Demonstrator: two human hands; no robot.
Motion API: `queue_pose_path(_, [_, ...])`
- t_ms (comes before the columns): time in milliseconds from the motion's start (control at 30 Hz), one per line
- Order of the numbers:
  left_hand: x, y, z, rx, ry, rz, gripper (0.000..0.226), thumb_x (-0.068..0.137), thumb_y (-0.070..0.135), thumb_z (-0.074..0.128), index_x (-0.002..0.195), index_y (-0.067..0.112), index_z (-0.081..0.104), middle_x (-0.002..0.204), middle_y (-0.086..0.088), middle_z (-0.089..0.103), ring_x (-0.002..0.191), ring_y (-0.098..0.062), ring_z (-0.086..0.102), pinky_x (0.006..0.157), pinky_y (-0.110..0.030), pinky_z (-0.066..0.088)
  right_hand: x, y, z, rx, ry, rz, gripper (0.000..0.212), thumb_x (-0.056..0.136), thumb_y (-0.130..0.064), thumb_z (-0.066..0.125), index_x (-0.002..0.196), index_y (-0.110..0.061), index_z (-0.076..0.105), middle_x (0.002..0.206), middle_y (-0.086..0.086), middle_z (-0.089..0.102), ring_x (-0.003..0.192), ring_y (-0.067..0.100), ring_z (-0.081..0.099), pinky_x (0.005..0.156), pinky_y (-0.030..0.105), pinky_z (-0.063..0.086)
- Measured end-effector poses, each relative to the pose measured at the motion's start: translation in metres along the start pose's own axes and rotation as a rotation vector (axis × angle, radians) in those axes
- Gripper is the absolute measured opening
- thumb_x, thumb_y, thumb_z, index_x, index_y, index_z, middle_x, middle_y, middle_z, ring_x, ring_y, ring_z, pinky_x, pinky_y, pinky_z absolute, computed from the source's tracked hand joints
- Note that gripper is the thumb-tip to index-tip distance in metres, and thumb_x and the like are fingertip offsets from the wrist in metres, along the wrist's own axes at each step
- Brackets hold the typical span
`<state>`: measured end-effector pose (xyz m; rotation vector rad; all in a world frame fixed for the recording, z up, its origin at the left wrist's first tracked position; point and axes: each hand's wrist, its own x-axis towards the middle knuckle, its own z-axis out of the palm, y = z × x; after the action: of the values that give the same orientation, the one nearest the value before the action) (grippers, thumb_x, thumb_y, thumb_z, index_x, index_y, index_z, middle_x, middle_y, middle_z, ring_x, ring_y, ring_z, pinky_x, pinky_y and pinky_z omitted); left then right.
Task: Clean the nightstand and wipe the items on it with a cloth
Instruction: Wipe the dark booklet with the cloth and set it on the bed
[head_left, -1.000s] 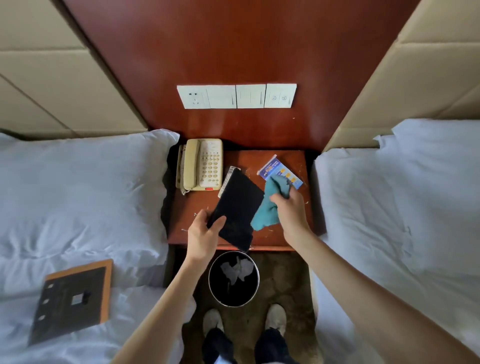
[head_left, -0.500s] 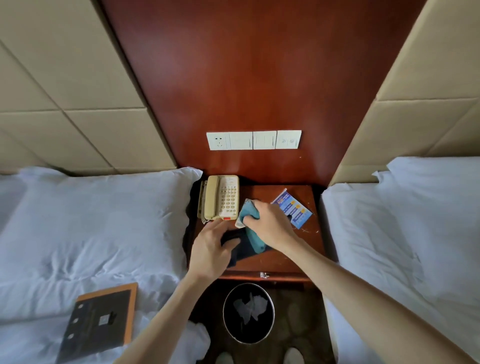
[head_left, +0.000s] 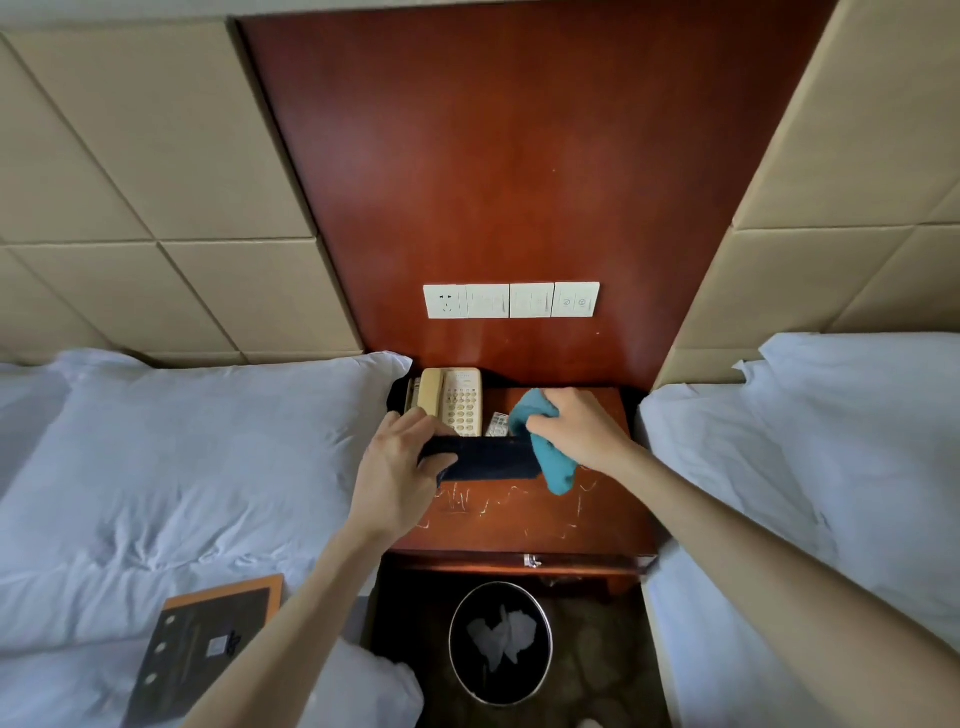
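Note:
The dark wooden nightstand stands between two beds, its front part scratched with pale marks. My left hand grips the left end of a flat black folder held low over the top. My right hand holds a teal cloth bunched at the folder's right end, a tail hanging down. A cream telephone sits at the back left. A small foil blister pack lies beside it. The blue leaflet is hidden behind my right hand.
A black wastebasket with crumpled paper stands on the floor under the nightstand's front edge. An orange-edged black booklet lies on the left bed. White pillows flank both sides. A white switch panel is on the wood wall.
The folder has come down from a raised, tilted pose to nearly flat over the nightstand. My right hand with the cloth has moved to its right end. The camera has tilted up.

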<state>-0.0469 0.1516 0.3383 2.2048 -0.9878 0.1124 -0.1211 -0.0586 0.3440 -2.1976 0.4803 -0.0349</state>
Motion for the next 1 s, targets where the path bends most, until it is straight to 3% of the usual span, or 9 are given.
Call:
queue_pose_path(133, [0.001, 0.006, -0.003, 0.050, -0.014, 0.119, 0.015, 0.073, 0.010, 0.067, 0.087, 0.015, 0.067, 0.082, 0.005, 0.059, 0.077, -0.022, 0.047, 0.065, -0.044, 0.046, -0.008, -0.027, 0.009, 0.034, -0.185, -0.126, 0.010, 0.087, -0.019, 0.054, 0.087, -0.010, 0.060, 0.072, -0.002, 0.060, 0.068, 0.014, 0.060, 0.061, 0.029, 0.045])
queue_pose_path(233, [0.001, 0.005, -0.008, 0.047, 0.006, 0.141, 0.016, 0.073, 0.012, 0.067, 0.089, 0.014, 0.068, 0.082, 0.007, 0.059, 0.076, -0.021, 0.048, 0.065, -0.043, 0.045, -0.013, -0.035, 0.005, 0.096, -0.296, -0.159, 0.011, 0.085, -0.028, 0.063, 0.093, -0.021, 0.060, 0.080, -0.007, 0.063, 0.074, 0.008, 0.062, 0.066, 0.023, 0.047])
queue_pose_path(333, [0.004, 0.002, -0.015, 0.008, 0.028, 0.128, 0.015, 0.072, 0.015, 0.066, 0.087, 0.013, 0.069, 0.084, 0.014, 0.056, 0.077, -0.022, 0.050, 0.068, -0.043, 0.045, -0.017, -0.034, 0.001, -0.010, -0.315, -0.208, 0.028, 0.078, -0.032, 0.072, 0.101, -0.024, 0.058, 0.086, -0.013, 0.062, 0.077, 0.004, 0.061, 0.063, 0.017, 0.047])
queue_pose_path(400, [0.005, 0.001, -0.018, -0.003, 0.005, 0.132, 0.016, 0.072, 0.016, 0.065, 0.087, 0.014, 0.070, 0.084, 0.015, 0.056, 0.079, -0.021, 0.050, 0.069, -0.041, 0.046, -0.018, -0.031, 0.000, -0.086, -0.289, -0.223, 0.031, 0.077, -0.029, 0.074, 0.101, -0.019, 0.058, 0.087, -0.009, 0.061, 0.077, 0.007, 0.061, 0.063, 0.019, 0.047])
queue_pose_path(533, [0.006, -0.003, -0.022, -0.015, 0.030, 0.129, 0.017, 0.073, 0.011, 0.066, 0.089, 0.015, 0.070, 0.085, 0.014, 0.057, 0.079, -0.018, 0.047, 0.069, -0.034, 0.043, -0.019, -0.020, 0.002, -0.226, -0.189, -0.226, 0.034, 0.077, -0.027, 0.073, 0.104, -0.012, 0.058, 0.095, 0.006, 0.064, 0.081, 0.020, 0.063, 0.071, 0.038, 0.055])
queue_pose_path(700, [0.006, -0.005, -0.020, 0.014, 0.096, 0.064, 0.019, 0.078, 0.008, 0.070, 0.095, 0.017, 0.067, 0.093, 0.005, 0.063, 0.087, -0.016, 0.047, 0.076, -0.040, 0.048, -0.022, -0.013, 0.015, -0.333, 0.136, -0.350, 0.035, 0.081, -0.019, 0.070, 0.112, -0.009, 0.061, 0.104, 0.011, 0.069, 0.088, 0.024, 0.065, 0.068, 0.032, 0.053])
queue_pose_path(767, [0.004, 0.000, -0.015, -0.119, 0.248, -0.097, 0.028, 0.079, 0.011, 0.071, 0.103, 0.020, 0.060, 0.102, 0.006, 0.058, 0.096, -0.015, 0.049, 0.083, -0.033, 0.045, -0.022, -0.016, 0.020, -0.328, 0.277, -0.396, 0.035, 0.079, -0.017, 0.072, 0.111, -0.006, 0.062, 0.103, 0.011, 0.070, 0.087, 0.026, 0.067, 0.066, 0.031, 0.053])
queue_pose_path(867, [0.004, 0.013, -0.010, -0.448, 0.414, -0.534, 0.043, 0.081, 0.028, 0.073, 0.114, 0.018, 0.047, 0.112, 0.006, 0.043, 0.107, -0.012, 0.046, 0.089, -0.025, 0.041, -0.021, -0.022, 0.028, -0.213, 0.406, -0.406, 0.034, 0.076, -0.011, 0.075, 0.107, -0.005, 0.062, 0.098, 0.010, 0.069, 0.084, 0.021, 0.065, 0.064, 0.023, 0.047])
queue_pose_path(1000, [0.005, 0.032, -0.002, -1.137, 0.113, -0.757, 0.030, 0.089, 0.027, 0.062, 0.113, 0.008, 0.058, 0.111, -0.007, 0.065, 0.102, -0.021, 0.062, 0.094, -0.036, 0.048, -0.023, -0.038, 0.033, -0.278, 0.481, -0.535, 0.033, 0.063, 0.005, 0.078, 0.092, 0.000, 0.061, 0.087, 0.012, 0.065, 0.077, 0.024, 0.061, 0.063, 0.029, 0.051])
